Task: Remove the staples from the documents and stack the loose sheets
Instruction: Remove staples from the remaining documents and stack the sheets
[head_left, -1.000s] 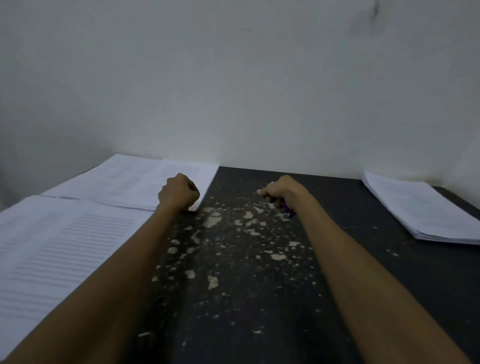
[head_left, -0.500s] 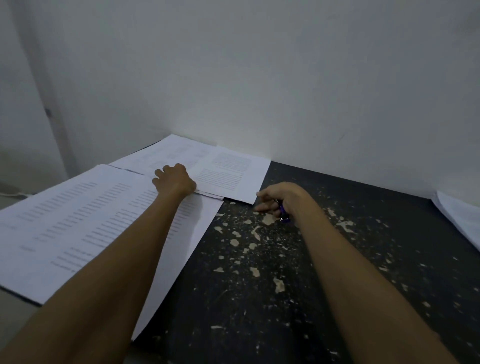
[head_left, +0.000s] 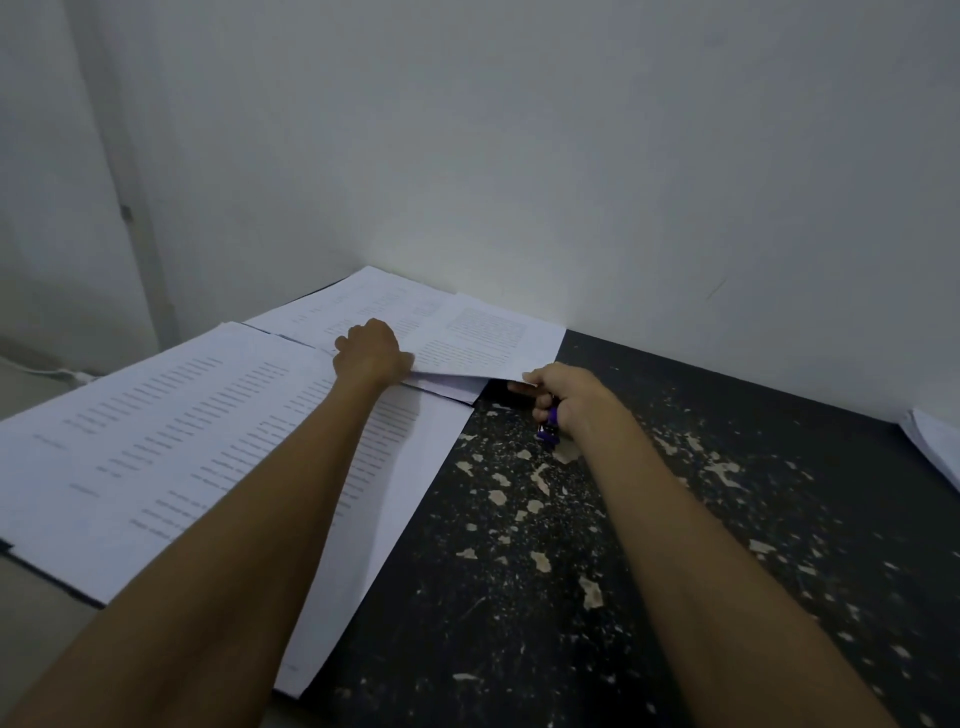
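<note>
My left hand (head_left: 370, 353) lies on the far pile of printed sheets (head_left: 363, 304) by the wall and grips the near edge of its top sheet (head_left: 483, 340), which is lifted a little. My right hand (head_left: 563, 395) pinches that sheet's near right corner with its fingertips while the other fingers curl round a small purple staple remover (head_left: 549, 427). A larger spread of printed sheets (head_left: 171, 447) lies nearer me on the left, under my left forearm.
The table (head_left: 597, 597) is black with many chipped pale spots. A white wall runs close behind it. Another paper stack (head_left: 935, 452) pokes in at the right edge. The table's left edge drops off beside the near sheets.
The view has swung left. My right hand has moved left to the far pile and taken the top sheet's corner; my left hand has gripped the sheet's near edge, which has lifted.
</note>
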